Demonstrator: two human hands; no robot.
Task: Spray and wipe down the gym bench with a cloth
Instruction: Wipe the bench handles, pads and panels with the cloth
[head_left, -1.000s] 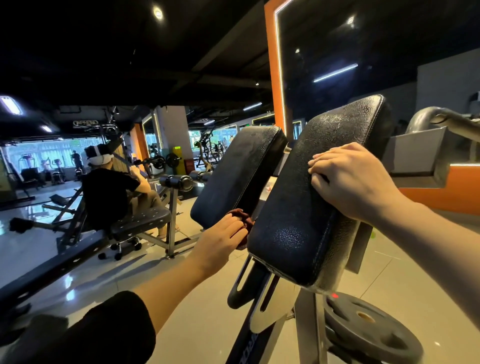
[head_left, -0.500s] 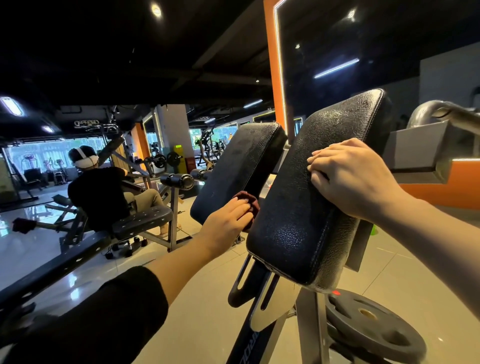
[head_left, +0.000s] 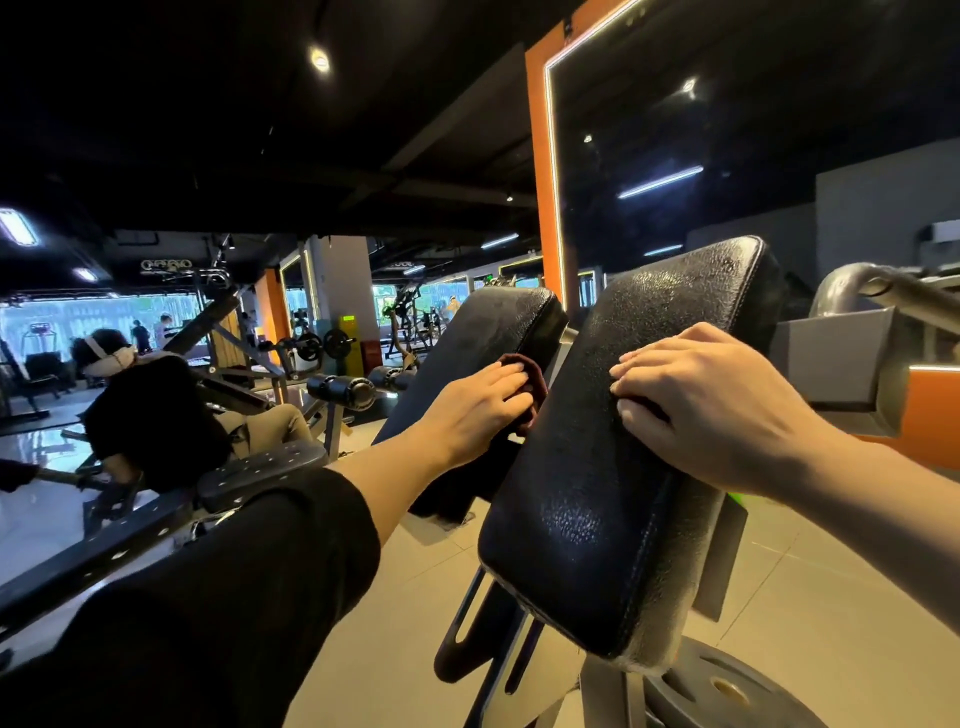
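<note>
The left hand (head_left: 478, 400) presses a dark red cloth (head_left: 530, 387) flat-fingered against the far left pad (head_left: 483, 332). The right hand (head_left: 711, 405) rests on the near right pad (head_left: 623, 467), fingers curled over its face, holding nothing.

Two tilted bench pads side by side: left pad (head_left: 483, 358) set further back, right pad (head_left: 623, 467) nearer. Left hand (head_left: 475, 408) lies on the left pad's inner edge, with the cloth (head_left: 535, 382) between fingers and pad. Right hand (head_left: 711, 410) rests on the right pad's upper face. Weight plate (head_left: 727, 691) lies on the floor below and behind the right pad. Metal bracket (head_left: 836, 358) sits right of the right pad, behind the right hand. Mirror frame (head_left: 540, 182) stands behind both pads. Another person (head_left: 156, 410) sits on a machine far left, well apart.
</note>
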